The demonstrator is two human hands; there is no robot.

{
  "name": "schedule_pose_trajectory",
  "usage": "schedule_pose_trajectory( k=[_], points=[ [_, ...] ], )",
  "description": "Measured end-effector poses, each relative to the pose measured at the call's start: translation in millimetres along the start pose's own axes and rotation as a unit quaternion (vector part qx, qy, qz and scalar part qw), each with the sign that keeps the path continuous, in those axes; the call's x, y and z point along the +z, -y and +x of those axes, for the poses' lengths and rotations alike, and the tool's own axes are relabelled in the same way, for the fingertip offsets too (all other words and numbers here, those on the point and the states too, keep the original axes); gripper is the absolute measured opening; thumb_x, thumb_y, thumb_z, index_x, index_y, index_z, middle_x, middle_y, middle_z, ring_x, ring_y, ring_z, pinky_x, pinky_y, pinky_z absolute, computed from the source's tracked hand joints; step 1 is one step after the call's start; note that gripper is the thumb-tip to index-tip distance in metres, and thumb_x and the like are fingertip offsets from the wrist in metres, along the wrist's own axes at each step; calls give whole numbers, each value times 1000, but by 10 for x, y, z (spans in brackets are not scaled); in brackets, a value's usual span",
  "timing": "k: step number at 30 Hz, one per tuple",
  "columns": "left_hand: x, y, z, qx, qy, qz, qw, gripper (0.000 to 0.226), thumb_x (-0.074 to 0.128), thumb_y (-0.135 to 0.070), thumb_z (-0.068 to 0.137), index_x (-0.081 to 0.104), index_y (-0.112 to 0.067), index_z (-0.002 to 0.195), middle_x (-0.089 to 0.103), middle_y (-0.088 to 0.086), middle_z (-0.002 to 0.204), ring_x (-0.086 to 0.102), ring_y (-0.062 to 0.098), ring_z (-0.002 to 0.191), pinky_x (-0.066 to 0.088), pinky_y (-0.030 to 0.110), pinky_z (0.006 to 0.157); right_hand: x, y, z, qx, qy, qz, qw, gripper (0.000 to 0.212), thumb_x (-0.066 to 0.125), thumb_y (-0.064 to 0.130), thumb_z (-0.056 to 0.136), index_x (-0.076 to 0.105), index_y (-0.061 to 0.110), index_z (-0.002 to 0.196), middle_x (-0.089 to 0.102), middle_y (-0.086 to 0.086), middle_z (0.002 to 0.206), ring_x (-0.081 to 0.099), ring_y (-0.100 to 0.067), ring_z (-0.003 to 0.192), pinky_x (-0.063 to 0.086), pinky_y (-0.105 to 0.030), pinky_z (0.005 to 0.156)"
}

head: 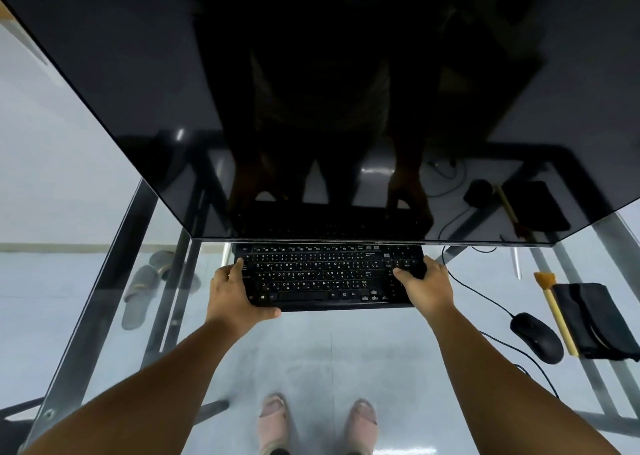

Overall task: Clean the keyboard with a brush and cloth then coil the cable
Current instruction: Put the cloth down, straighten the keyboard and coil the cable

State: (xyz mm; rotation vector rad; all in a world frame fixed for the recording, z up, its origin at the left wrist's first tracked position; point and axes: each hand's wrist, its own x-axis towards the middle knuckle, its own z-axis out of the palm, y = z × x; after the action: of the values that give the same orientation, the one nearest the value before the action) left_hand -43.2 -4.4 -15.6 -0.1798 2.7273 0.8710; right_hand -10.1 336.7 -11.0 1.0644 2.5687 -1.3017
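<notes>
Head view: I see the keyboard (329, 276) at centre on the glass worktop (104, 281), under the monitor (311, 108) edge. Left grip (235, 297) clasps its 9 o'clock end, right grip (424, 290) its 3 o'clock end. Brush (554, 312) and cloth (595, 319) lie at 3 o'clock, beyond the mouse (536, 337).

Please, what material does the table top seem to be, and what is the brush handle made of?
The table top looks like clear glass: the floor, slippers and the person's feet show through it. The brush has a pale yellowish handle with a matte look, probably wood, though painted plastic is possible; its bristles are orange-brown.
</notes>
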Motion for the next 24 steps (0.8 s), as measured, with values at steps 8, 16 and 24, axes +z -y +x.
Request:
schedule_pose_trajectory(
  k=[8, 16, 24],
  points=[
    [5, 6, 73, 7, 4, 3, 1000, 119, 91, -41, 51, 26, -20, 148, 34, 8, 140, 31, 28, 132, 30, 39, 113, 35, -100, 71, -26, 13, -23, 999, 65, 75, 45, 73, 53, 24, 130, 47, 0, 120, 55, -22, 111, 46, -36, 95],
    [112, 54, -106, 65, -16, 62, 996, 106, 75, -50, 74, 14, -17, 154, 8, 7, 162, 16, 28, 145, 24, 40, 117, -84, -381, -168, -115, 60, -107, 986, 118, 88, 47, 58, 22, 23, 153, 26, -3, 155, 28, -17, 143, 29, -35, 116],
    [236, 104, -141, 71, -17, 86, 994, 91, 63, -44, 88, 9, -12, 155, -2, 9, 163, -2, 26, 150, 9, 37, 122, 44, -379, -234, -126, 25, -144, 981, 105, 84, 33, 73, 20, 19, 155, 17, -5, 160, 24, -21, 146, 25, -32, 116]
  ],
)
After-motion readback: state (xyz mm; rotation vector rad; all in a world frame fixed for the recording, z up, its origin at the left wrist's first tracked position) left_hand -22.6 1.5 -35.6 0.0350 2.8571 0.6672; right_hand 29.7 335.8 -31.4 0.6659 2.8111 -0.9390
